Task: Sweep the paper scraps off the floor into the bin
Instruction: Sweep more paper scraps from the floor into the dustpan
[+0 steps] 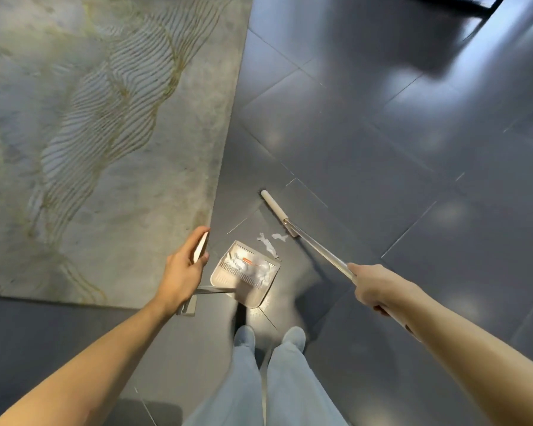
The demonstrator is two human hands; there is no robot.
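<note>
1. Mostly the view is dark grey tiled floor (382,149), glossy, with pale patches of reflected light
2. A grey rug (90,118) with thin gold wavy lines covers the left side; its edge runs down just beside the left hand
3. Legs in pale jeans (277,379) stand at bottom centre, with light shoes (243,333) just behind the dustpan
4. The broom (317,245) slants from the right hand down to the tiles, its cream head on the floor
5. The right hand (379,287) has its fingers wrapped closed round the broom's metal shaft
6. The left hand (182,272) curls round the cream grip at the top of the dustpan's handle
7. The beige dustpan (251,298) sits on the floor between the hands, mouth towards the broom, with crumpled white paper (256,269) piled inside
8. Two loose paper scraps (268,242) lie on the tiles between the dustpan's lip and the broom head
</note>
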